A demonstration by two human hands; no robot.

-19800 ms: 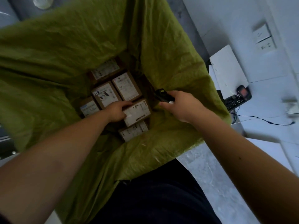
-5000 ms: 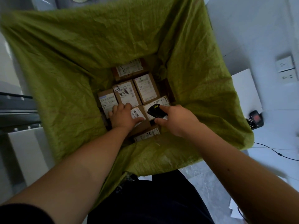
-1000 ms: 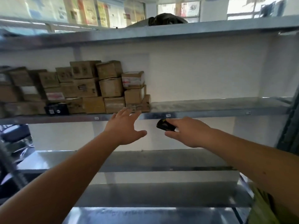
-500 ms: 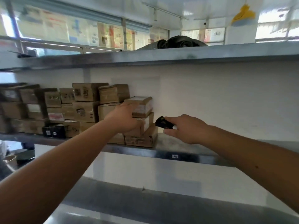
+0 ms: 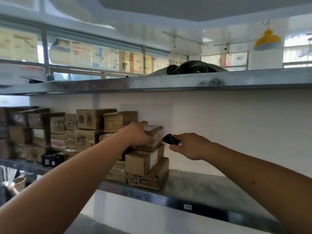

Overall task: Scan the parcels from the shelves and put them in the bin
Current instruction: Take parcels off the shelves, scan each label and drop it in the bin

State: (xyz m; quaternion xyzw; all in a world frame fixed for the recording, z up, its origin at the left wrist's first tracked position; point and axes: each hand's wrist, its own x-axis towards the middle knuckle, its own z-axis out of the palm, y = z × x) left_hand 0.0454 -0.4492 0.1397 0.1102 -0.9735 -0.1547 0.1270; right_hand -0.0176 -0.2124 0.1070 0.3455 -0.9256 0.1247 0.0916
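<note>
A storeroom with a paper-covered window band above metal shelving: the middle shelf [image 5: 202,184] carries stacked cardboard parcels along its left half, its right half bare steel against a white wall. The left hand [image 5: 135,134] reaches to the top parcel [image 5: 154,135] of the right-most stack, fingers curled over its near face and upper edge, gripping it while it sits on the parcel below. The right hand [image 5: 190,146] holds a small black scanner [image 5: 170,140] pinched in its fingers, nose just beside the parcel's right face.

The step in hand looks like the pick-and-scan at the shelf (the bin is out of view). The next move likely calls for lifting the parcel straight off its stack, turning its label toward the scanner. Open room lies right of the stack; the taller boxes on the left crowd the hand, and the upper shelf [image 5: 168,81] sits well above.
</note>
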